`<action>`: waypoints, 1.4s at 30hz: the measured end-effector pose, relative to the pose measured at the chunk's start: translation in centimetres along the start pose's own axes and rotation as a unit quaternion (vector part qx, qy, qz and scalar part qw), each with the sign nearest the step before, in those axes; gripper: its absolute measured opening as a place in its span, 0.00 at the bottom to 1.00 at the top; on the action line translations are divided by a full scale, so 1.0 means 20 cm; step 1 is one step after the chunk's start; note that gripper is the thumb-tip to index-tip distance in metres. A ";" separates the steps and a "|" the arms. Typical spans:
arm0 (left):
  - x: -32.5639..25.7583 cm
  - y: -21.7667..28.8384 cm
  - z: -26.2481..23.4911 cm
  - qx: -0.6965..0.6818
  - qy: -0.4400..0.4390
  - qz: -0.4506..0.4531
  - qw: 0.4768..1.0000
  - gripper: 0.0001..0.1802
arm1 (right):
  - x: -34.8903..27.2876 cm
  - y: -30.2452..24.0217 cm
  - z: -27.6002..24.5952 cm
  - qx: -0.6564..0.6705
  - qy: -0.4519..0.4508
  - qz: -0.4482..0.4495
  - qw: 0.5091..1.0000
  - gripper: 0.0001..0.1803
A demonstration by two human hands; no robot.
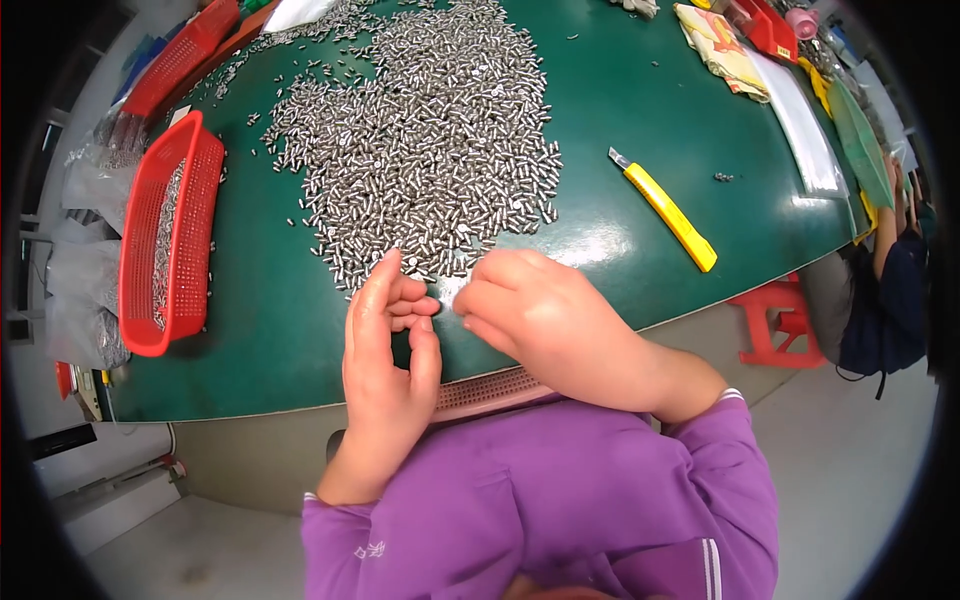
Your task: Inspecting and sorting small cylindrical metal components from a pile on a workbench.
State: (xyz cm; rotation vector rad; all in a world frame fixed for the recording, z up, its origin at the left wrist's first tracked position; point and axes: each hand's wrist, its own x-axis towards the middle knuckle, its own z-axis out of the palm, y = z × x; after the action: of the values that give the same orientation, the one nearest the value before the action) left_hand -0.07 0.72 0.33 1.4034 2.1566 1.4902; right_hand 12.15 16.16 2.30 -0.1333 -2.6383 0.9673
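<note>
My left hand [388, 345] is at the near side of the heap of small silvery metal pins [430, 140]. Its fingers bend loosely to the right, and a gap shows between them and the thumb; I see nothing held there. Just to its right, my right hand [545, 305] is closed, its fingers bunched and pointing left toward the left fingertips. What they pinch, if anything, is hidden. The heap spreads over the green table [610, 90], its near edge just beyond both hands.
A red perforated basket [190, 270] holding more pins stands on the left. To the right lies a yellow utility knife [670, 215], blade exposed. A folded cloth [722, 52] and clear plastic bags [800, 125] lie far right. A red stool [782, 325] and a person [885, 300] are beyond the table's edge.
</note>
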 end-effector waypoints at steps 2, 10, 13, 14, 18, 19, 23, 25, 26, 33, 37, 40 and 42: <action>0.00 0.02 -0.01 0.010 -0.006 -0.007 1.000 0.35 | -0.06 -0.02 -0.03 0.004 -0.016 -0.001 1.000 0.10; 0.07 0.04 0.06 0.108 -0.025 0.009 0.994 0.40 | -0.18 -0.06 -0.11 0.045 -0.025 -0.018 0.999 0.12; 0.10 0.04 0.10 0.120 -0.027 0.043 0.992 0.41 | -0.05 -0.01 -0.10 -0.015 0.074 0.021 0.997 0.14; 0.11 0.04 0.11 0.124 -0.028 0.059 0.990 0.41 | -0.02 0.01 -0.09 -0.017 0.076 0.021 0.997 0.14; 0.11 0.03 0.12 0.091 -0.029 0.049 0.994 0.40 | 0.02 0.05 -0.03 -0.044 0.086 0.047 0.994 0.13; 0.11 0.02 0.12 0.081 -0.036 0.039 0.995 0.40 | 0.01 0.05 -0.02 -0.036 0.080 0.036 0.996 0.13; 0.10 0.02 0.12 0.067 -0.030 0.036 0.997 0.39 | 0.02 0.05 -0.02 -0.030 0.073 0.017 0.997 0.12; 0.11 0.02 0.11 0.059 -0.036 0.025 0.997 0.38 | 0.02 0.05 -0.02 -0.029 0.074 0.012 0.997 0.12; 0.10 0.01 0.11 0.058 -0.032 0.030 0.997 0.38 | 0.02 0.05 -0.02 -0.029 0.068 0.011 0.997 0.12; 0.07 0.03 0.08 0.053 -0.036 0.017 0.998 0.37 | 0.00 0.04 -0.01 -0.004 0.058 -0.002 0.998 0.11; 0.07 0.02 0.07 0.052 -0.034 0.019 0.998 0.38 | 0.00 0.03 -0.03 -0.005 0.051 0.022 0.998 0.11; 0.07 0.02 0.08 0.053 -0.035 0.027 0.998 0.39 | -0.01 0.03 -0.03 -0.016 0.065 0.023 0.998 0.10; 0.07 0.02 0.07 0.056 -0.037 0.025 0.997 0.39 | -0.01 0.04 -0.02 -0.019 0.083 0.020 0.996 0.09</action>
State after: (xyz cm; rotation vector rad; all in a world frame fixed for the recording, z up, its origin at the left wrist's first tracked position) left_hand 0.16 2.69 0.40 1.5333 2.2072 1.3298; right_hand 12.45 17.02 1.99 -0.2638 -2.5105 0.8785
